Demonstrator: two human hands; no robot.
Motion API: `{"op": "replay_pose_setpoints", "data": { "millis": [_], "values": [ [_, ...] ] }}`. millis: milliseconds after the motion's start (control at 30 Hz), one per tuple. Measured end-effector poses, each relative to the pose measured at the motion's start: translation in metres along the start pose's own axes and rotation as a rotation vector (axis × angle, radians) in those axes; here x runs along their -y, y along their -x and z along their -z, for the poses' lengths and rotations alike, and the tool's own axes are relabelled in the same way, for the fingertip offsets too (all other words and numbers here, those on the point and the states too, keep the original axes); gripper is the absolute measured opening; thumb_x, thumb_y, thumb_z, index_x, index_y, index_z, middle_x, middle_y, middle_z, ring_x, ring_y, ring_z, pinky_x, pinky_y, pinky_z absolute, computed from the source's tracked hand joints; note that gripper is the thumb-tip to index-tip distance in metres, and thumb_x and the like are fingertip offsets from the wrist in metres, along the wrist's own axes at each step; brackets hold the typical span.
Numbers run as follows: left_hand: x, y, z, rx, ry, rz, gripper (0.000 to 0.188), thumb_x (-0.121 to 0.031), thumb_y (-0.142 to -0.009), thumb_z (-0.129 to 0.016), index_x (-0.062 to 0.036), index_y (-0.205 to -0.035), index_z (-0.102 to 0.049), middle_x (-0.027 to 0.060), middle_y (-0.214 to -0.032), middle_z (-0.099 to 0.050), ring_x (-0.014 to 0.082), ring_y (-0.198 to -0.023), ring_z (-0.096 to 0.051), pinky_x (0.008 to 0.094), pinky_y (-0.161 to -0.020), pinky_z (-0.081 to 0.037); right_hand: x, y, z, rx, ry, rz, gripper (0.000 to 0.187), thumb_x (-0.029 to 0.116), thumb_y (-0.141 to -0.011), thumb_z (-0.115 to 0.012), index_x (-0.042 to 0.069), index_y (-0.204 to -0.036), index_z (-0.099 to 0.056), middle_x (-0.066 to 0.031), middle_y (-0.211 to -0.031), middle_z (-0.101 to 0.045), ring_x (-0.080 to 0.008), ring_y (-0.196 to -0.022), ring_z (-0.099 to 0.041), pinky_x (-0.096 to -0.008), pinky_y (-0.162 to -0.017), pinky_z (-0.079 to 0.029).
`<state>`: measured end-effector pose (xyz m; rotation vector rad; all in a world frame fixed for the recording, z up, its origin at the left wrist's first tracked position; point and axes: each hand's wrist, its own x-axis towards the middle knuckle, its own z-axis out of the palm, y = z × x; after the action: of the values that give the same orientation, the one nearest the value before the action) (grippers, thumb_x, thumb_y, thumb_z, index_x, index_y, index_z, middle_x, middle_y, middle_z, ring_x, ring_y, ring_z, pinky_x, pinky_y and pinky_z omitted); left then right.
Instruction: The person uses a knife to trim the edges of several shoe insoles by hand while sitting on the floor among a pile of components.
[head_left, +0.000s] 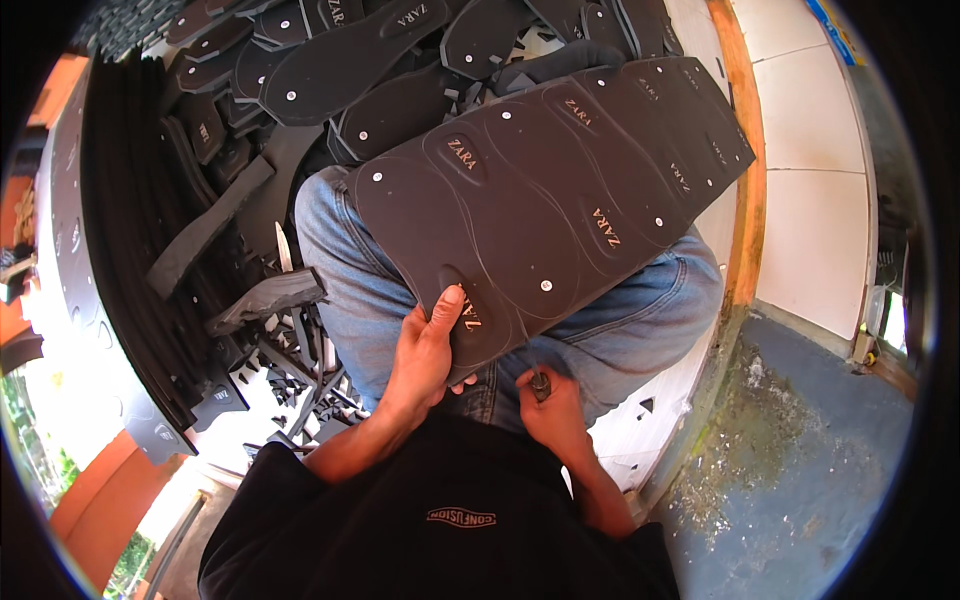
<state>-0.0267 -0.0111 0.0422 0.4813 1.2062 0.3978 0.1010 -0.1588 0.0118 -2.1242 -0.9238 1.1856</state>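
Observation:
Across my lap lies a large dark foam sheet [530, 210] with sandal-sole outlines, pale lettering and small white dots on it. My left hand [428, 345] grips its near left corner, thumb on top and fingers underneath. Close to the sheet's near edge, my right hand [553, 405] is closed round a dark-handled tool [541, 386]. A thin blade-like tip seems to run from it up to the sheet's edge; most of the tool is hidden in my fist. My jeans-clad knees [340, 225] support the sheet from below.
Cut dark soles [345, 65] lie heaped beyond my knees. To the left stands a stack of dark sheets [130, 220], with offcut strips [215, 225] and small scraps [300, 385] beside it. A wooden edge strip [745, 220] and stained grey floor [800, 460] are at the right.

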Motion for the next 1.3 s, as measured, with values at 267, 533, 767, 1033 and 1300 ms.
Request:
{"op": "replay_pose_setpoints", "data": {
  "millis": [267,533,767,1033,1300],
  "values": [
    [0.000,-0.002,0.005,0.061,-0.011,-0.022,0.044,-0.045,-0.092,-0.047,-0.0015,-0.090,-0.055,0.0041,-0.061,-0.057,0.0101,-0.036,-0.048,0.0212,-0.026,-0.032,0.013,-0.020,-0.004,0.020,0.031,-0.022,0.009,0.007,-0.076,-0.056,0.000,-0.075,-0.060,-0.0213,-0.066,-0.059,-0.0409,-0.067,-0.059,-0.0425,-0.058,-0.047],
    [0.002,-0.004,0.006,0.041,-0.033,-0.025,0.045,-0.046,-0.091,-0.050,-0.0021,-0.084,-0.056,0.0023,-0.057,-0.055,0.0088,-0.032,-0.045,0.0200,-0.025,-0.030,0.021,-0.041,-0.013,0.020,0.130,-0.035,0.011,0.008,-0.074,-0.058,-0.003,-0.077,-0.059,-0.0253,-0.071,-0.059,-0.0445,-0.074,-0.057,-0.0471,-0.064,-0.046],
    [0.001,-0.004,0.005,0.017,-0.026,-0.016,0.044,-0.045,-0.091,-0.049,-0.0022,-0.082,-0.057,0.0023,-0.055,-0.054,0.0088,-0.032,-0.044,0.0199,-0.025,-0.030,0.031,-0.056,-0.019,0.051,0.106,0.094,0.023,0.005,-0.074,-0.059,-0.001,-0.096,-0.060,-0.0215,-0.091,-0.063,-0.0382,-0.093,-0.059,-0.0405,-0.080,-0.046],
    [0.004,-0.002,0.006,0.067,-0.002,-0.006,0.048,-0.048,-0.090,-0.050,-0.0003,-0.082,-0.055,0.0034,-0.057,-0.055,0.0085,-0.033,-0.045,0.0199,-0.025,-0.030,0.034,-0.067,-0.034,-0.057,0.107,0.310,0.032,0.011,-0.077,-0.063,0.002,-0.107,-0.058,-0.0165,-0.102,-0.062,-0.0335,-0.099,-0.059,-0.0395,-0.084,-0.044],
    [0.004,0.001,-0.007,0.056,0.037,0.010,0.045,-0.046,-0.092,-0.048,-0.0014,-0.084,-0.053,0.0028,-0.057,-0.053,0.0090,-0.033,-0.044,0.0200,-0.025,-0.028,0.021,-0.079,-0.046,-0.104,0.000,0.391,0.029,0.015,-0.076,-0.065,0.005,-0.103,-0.060,-0.0133,-0.100,-0.062,-0.0317,-0.097,-0.058,-0.0406,-0.080,-0.044]
  ]
}}
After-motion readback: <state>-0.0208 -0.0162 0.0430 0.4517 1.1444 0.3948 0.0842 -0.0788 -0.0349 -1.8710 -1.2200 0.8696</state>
